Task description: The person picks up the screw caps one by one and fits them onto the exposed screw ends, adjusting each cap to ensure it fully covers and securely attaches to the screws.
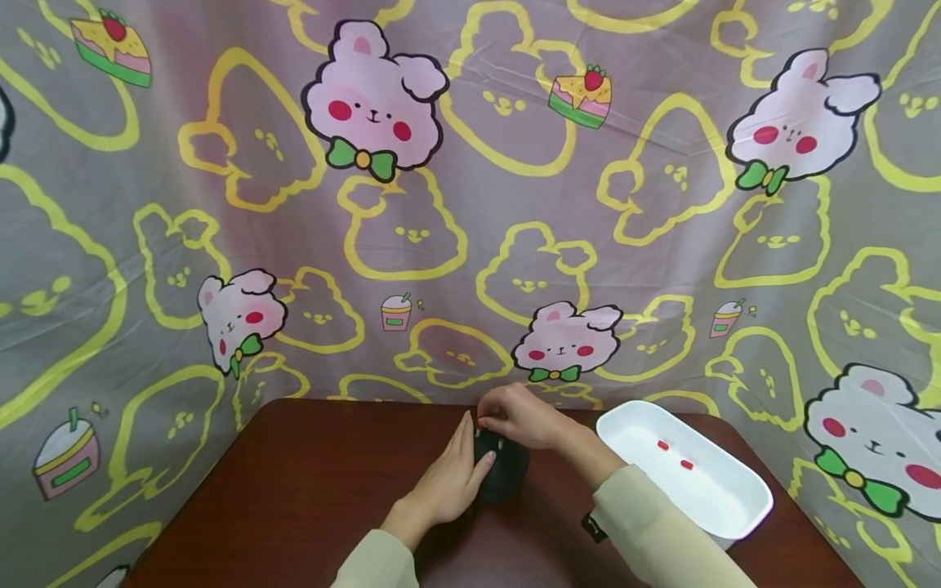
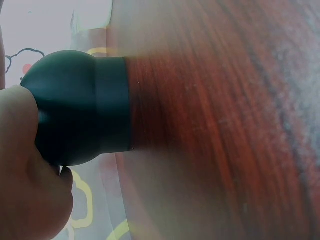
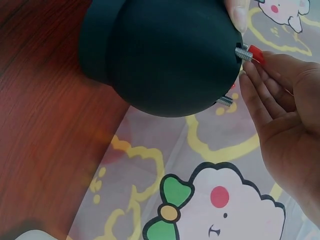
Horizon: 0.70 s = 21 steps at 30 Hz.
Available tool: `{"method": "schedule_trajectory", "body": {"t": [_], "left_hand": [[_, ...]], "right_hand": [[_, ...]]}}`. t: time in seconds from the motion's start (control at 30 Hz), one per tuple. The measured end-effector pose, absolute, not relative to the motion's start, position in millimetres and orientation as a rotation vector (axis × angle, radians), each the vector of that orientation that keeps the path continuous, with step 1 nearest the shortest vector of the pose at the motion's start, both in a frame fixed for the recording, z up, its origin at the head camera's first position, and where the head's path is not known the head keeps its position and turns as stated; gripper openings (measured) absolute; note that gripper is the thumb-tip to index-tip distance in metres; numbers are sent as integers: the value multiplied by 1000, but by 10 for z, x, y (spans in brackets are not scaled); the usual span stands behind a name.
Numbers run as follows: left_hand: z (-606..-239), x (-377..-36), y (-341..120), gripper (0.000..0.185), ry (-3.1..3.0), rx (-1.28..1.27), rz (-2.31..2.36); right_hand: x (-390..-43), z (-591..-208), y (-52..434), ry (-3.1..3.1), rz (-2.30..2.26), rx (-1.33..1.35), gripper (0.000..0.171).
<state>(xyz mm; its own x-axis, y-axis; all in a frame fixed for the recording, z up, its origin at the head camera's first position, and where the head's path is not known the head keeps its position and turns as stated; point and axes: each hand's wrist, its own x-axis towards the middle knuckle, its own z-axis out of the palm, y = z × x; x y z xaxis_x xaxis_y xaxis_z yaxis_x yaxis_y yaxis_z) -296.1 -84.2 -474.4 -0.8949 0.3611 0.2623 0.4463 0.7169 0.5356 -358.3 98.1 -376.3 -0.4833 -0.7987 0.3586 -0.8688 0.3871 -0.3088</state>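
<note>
The black holder (image 1: 502, 472) is a matte, smooth body: a rounded bulb on a short cylindrical collar, standing on the dark red-brown wood-grain surface (image 1: 294, 498) near its rear edge.

Left hand (image 1: 448, 482): lies against the left side of the black holder, fingers straight and relaxed along its wall. The thumb presses the bulb. The grip is open; no finger curls round the body.

Right hand (image 1: 525, 420): positioned over the top of the black holder. Its fingertips pinch a red-capped screw (image 3: 252, 54), so the grip is closed on this part. The screw shows a bright threaded metal shank entering the bulb. A second threaded shank (image 3: 225, 100) projects lower on the bulb; its cap is hardly visible.

To the right of the black holder stands a white tray (image 1: 742, 510), glossy, oblong, with rounded corners. Two small red pieces (image 1: 675, 455) lie inside it.

Behind the black holder hangs a creased printed cloth (image 1: 470, 204) with rabbit figures.

The head view hides most of the black holder behind both hands. The left wrist view is blurred.
</note>
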Motion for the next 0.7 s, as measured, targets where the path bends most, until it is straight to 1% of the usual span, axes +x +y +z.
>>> {"method": "schedule_trajectory", "body": {"t": [0.37,0.7], "left_hand": [[-4729,-2945,-835,81,-2798,-642,-928],[-4733,-2970,-851,82,-2853,-627,-937]], "right_hand": [[-3626,-3820,965,-2455,658,1554,5],[-3598,-3815,917,-2502,592,1560,3]]}}
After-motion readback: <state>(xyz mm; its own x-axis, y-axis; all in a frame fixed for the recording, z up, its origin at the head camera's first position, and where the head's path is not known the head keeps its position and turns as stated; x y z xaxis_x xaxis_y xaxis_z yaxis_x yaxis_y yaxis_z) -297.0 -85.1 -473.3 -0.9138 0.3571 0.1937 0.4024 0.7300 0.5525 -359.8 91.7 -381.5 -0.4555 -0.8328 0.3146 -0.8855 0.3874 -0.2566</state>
